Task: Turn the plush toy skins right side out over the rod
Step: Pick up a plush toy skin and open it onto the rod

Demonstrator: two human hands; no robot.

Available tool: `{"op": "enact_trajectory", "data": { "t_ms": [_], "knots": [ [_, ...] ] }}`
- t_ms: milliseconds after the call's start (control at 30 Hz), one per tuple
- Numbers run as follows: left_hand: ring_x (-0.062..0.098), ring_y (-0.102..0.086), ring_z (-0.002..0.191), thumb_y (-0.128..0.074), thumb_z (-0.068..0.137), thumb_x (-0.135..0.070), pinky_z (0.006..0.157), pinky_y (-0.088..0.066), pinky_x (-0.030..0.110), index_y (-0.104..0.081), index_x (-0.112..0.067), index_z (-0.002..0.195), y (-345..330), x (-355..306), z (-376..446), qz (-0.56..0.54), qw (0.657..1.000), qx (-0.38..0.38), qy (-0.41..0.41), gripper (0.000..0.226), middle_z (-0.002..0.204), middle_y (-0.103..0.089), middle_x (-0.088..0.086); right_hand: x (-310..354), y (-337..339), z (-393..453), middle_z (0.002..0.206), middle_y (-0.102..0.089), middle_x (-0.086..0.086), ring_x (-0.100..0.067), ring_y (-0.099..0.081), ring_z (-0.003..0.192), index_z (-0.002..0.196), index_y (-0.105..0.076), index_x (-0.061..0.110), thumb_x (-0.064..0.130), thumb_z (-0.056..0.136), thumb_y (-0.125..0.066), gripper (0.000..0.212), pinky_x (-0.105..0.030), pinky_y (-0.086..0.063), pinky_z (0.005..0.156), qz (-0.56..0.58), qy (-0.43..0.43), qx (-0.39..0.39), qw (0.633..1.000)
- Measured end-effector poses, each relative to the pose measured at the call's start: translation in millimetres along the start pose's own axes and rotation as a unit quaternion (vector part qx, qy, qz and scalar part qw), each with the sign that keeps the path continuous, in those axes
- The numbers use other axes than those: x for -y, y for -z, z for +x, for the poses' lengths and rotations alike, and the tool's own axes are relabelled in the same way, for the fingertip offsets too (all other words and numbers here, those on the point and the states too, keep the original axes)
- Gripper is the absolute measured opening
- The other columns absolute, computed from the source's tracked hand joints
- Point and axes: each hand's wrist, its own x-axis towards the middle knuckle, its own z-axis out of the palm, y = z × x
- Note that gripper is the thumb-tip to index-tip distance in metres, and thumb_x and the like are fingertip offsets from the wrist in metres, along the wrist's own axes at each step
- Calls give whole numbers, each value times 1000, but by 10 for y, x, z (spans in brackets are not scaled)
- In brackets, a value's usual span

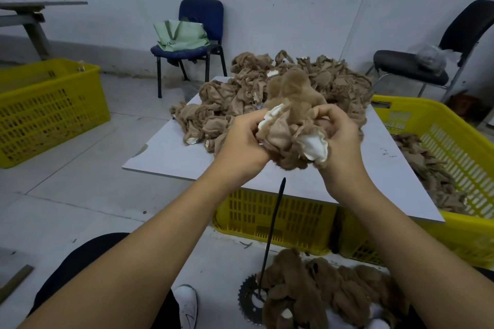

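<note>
Mid-batch, by the look of it. A heap of furry brown skins (334, 294) lies on the floor by the rod's sprocket base (251, 299), seemingly already turned. A big pile of inside-out tan skins (267, 88) still waits on the white board (171, 157), more in the yellow crate (438, 141) at right, so plenty is left. Current skin (294, 125) is partly turned: fur shows on its upper part, tan backing and white patches bunch low down. Left hand (246, 144) grips the skin's left edge, fingers curled into the fabric near the white patch. Right hand (339, 131) pinches the right side, fingers curled round the bunched fur. The skin is held up in the air between both hands, over the board's near edge, above and clear of the black rod (275, 219), whose tip stands just below it, not inserted.
</note>
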Motion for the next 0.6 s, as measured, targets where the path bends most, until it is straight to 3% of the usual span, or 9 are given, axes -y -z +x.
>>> {"op": "enact_trajectory", "data": {
  "t_ms": [100, 200, 300, 367, 467, 533, 600],
  "knots": [
    [23, -66, 67, -63, 77, 14, 50, -53, 37, -65, -4, 76, -61, 18, 3, 13, 996, -78, -30, 18, 71, -66, 8, -55, 24, -9, 79, -68, -2, -15, -66, 71, 94, -62, 13, 13, 77, -78, 23, -29, -55, 60, 15, -11, 25, 1000],
    [10, -67, 54, -65, 78, 7, 44, -51, 26, -65, -17, 76, -123, -9, -42, -18, 992, -121, -35, 24, 62, -68, -4, -107, 24, -19, 90, -70, -11, -24, -65, 80, 101, -68, 6, 9, 84, -72, 18, -31, -52, 64, 73, -30, 65, 995],
    [-4, -58, 55, -59, 81, 2, 50, -46, 15, -61, -20, 67, -47, 4, 70, -31, 978, -208, -17, 26, 57, -63, -16, -139, 31, -10, 102, -71, -13, -21, -65, 89, 115, -67, -1, 7, 85, -68, 31, -26, -52, 75, 93, -40, 123, 987],
    [4, -54, 60, -59, 79, -2, 54, -46, 21, -58, -16, 64, -44, 29, 121, -20, 972, -232, 14, 22, 60, -58, -12, -147, 45, -7, 106, -71, -11, -18, -68, 92, 118, -65, 0, 7, 80, -78, 40, -23, -52, 80, 65, -33, 135, 988],
    [13, -52, 62, -59, 84, 11, 56, -46, 28, -57, -12, 63, -121, 95, 118, 2, 970, -233, 70, 31, 62, -55, 0, -142, 68, -8, 95, -74, -4, -18, -71, 89, 101, -69, 5, 7, 74, -81, 29, -21, -54, 78, 16, -19, 106, 994],
    [9, -53, 61, -59, 86, 14, 52, -46, 26, -59, 0, 66, -145, 86, 98, 14, 973, -220, 72, 24, 63, -56, 4, -131, 61, -14, 81, -71, -1, -13, -68, 76, 89, -68, 1, 1, 79, -79, 14, -20, -52, 70, -28, 16, 94, 995],
    [-3, -55, 60, -61, 85, 16, 55, -47, 16, -63, -4, 79, -124, 57, 46, 32, 978, -200, 48, 21, 65, -55, -3, -113, 42, -28, 73, -67, 0, -12, -64, 69, 80, -66, -2, -2, 80, -78, 12, -20, -52, 66, -57, 49, 82, 994]
  ]
}}
